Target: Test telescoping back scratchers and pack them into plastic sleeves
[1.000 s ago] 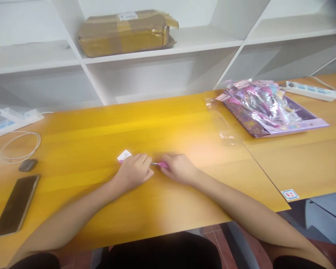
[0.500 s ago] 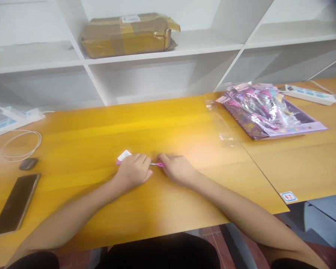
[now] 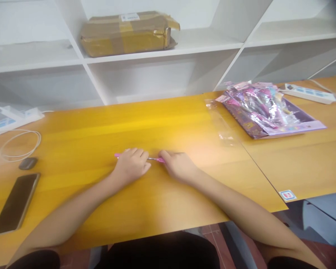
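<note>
The pink pen [image 3: 154, 159] lies left–right at frame centre. Left hand [image 3: 131, 166] and right hand [image 3: 179, 167] – palms down, fingers curled – each grip one end.

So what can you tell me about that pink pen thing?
The pink pen is thin and looks plastic, with a silvery middle. It lies flat and sideways on the yellow table. The left hand covers one part and the right hand the other; a pink tip pokes out left. Its details are blurred.

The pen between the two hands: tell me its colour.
Pink, with a thin metallic middle; the pen shows in the head view.
</note>
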Tool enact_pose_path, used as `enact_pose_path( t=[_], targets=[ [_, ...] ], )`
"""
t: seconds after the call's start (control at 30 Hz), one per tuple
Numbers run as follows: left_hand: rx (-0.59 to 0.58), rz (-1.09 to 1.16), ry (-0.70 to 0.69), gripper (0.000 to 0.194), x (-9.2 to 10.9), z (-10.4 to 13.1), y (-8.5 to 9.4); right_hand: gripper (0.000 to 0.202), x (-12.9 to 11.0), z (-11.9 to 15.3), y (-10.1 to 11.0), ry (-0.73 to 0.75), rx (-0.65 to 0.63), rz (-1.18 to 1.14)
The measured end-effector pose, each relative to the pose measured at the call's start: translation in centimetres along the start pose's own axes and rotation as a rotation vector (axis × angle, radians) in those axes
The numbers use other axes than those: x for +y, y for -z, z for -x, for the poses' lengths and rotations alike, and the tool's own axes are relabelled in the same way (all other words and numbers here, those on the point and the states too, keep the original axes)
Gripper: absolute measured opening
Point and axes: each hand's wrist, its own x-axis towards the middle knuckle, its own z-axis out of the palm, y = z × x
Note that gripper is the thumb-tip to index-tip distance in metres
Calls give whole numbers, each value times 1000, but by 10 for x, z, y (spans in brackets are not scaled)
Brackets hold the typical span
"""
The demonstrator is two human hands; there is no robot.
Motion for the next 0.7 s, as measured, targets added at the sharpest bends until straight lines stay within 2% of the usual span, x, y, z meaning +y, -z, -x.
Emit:
enact_pose_path(
  t=[0.13, 0.23, 0.3, 0.43, 0.5, 0.57, 0.7],
  targets=[
    [-75, 44, 134, 16, -18, -10, 6, 18, 10, -2, 16, -86, -31, 14],
    [-119, 10, 272, 20, -48, -17, 14, 22, 31, -4, 31, -158, -6, 89],
    [-140, -46, 380, 22, -76, -18, 21, 25, 55, -5, 41, -215, 70, 176],
    [-151, -153, 538, 25, -134, -11, 35, 28, 121, -3, 52, -312, 203, 275],
    [-189, -134, 516, 23, -154, -6, 39, 30, 151, -1, 52, -338, 245, 280],
    [-233, -81, 452, 21, -164, -3, 41, 32, 172, 1, 50, -343, 264, 272],
    [-185, -65, 433, 20, -161, -6, 41, 35, 187, 2, 46, -365, 279, 235]
  ],
)
